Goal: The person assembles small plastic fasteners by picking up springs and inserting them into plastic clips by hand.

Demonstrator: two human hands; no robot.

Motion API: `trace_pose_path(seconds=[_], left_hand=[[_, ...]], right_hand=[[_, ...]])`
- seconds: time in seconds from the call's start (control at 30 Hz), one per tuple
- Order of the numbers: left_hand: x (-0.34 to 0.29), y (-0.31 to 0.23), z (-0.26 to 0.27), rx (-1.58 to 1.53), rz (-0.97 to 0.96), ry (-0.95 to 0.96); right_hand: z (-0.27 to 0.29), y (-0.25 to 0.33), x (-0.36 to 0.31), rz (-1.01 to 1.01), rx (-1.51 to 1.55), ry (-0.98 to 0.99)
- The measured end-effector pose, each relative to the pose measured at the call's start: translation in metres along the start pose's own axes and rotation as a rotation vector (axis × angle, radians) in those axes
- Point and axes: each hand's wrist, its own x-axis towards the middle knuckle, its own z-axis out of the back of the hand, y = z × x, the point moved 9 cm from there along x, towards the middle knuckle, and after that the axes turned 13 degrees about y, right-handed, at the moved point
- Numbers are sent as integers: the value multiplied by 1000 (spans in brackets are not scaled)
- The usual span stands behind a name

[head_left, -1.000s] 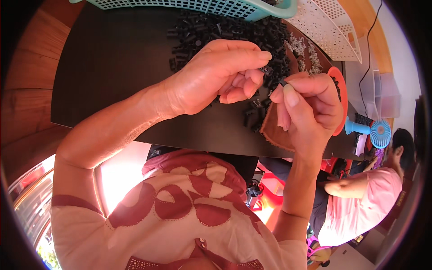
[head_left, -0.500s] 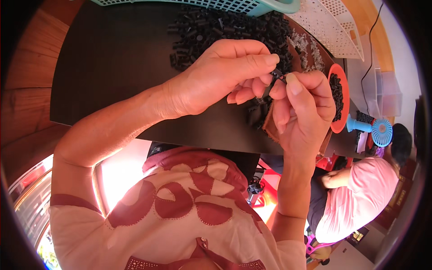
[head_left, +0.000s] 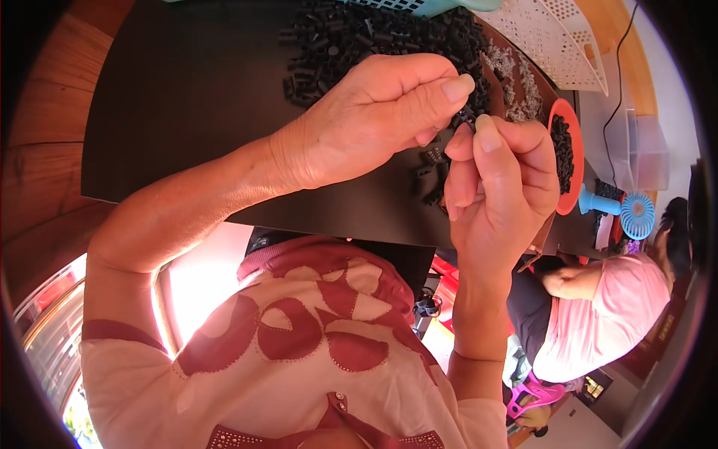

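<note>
Over the table's edge my two hands meet, fingertips almost touching. A small dark plastic piece (head_left: pixel 465 117) shows between them, mostly covered by fingers. My left hand (head_left: pixel 374 123) pinches it between thumb and curled fingers. My right hand (head_left: pixel 505 168) is closed at its near side, thumb pressed to the index finger; whether it also pinches a second tiny part is hidden. Behind my left hand spreads a heap of short black tube-like pieces (head_left: pixel 351 37). A few more black pieces (head_left: pixel 428 176) lie on the table below my fingers.
Small silvery pieces (head_left: pixel 523 90) lie right of the heap. An orange-red bowl (head_left: pixel 574 150) holds black parts. A teal basket (head_left: pixel 441 6) and a white perforated basket (head_left: pixel 546 45) stand behind. A blue fan (head_left: pixel 637 215) and a person in pink (head_left: pixel 609 314) are at right.
My left hand has turned slightly and its lower fingers are curled further out of sight. Both hands stay close together. The person at right has shifted a little.
</note>
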Motion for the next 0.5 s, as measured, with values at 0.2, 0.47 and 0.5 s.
trace_pose_path(seconds=[0.2,0.47,0.5], left_hand=[[1,3,-1,-43,18,29],[0,8,-4,-127,57,20],[0,9,-4,-127,58,18]], right_hand=[[-1,4,-2,39,-96,9],[-1,-10,-1,44,45,20],[-2,-12,-2,77,80,24]])
